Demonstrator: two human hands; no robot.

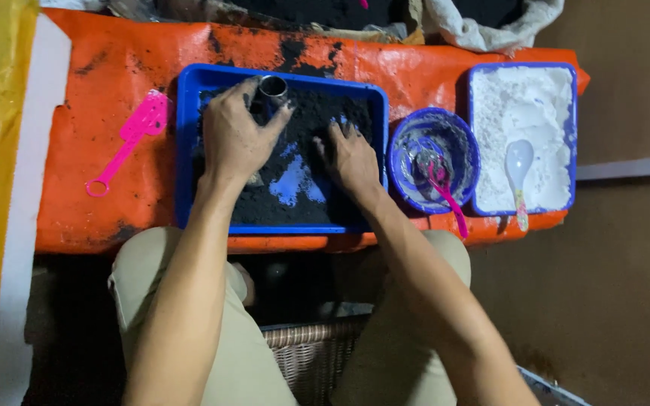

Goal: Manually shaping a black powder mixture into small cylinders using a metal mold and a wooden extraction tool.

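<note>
A blue rectangular tray (186,150) lies on an orange sheet and holds black powder, with bare blue patches near its middle. My left hand (236,135) grips a small metal tube (272,88) standing at the tray's far edge. My right hand (349,156) rests palm down in the black powder at the tray's right side, its fingers spread and pressing into the powder.
A pink plastic scoop (131,137) lies left of the tray. Right of it sits a blue bowl (462,143) with a pink spoon (445,192), then a blue tray (575,135) of white powder with a white spoon (518,167). Sacks stand behind; a wicker basket (306,346) sits between my knees.
</note>
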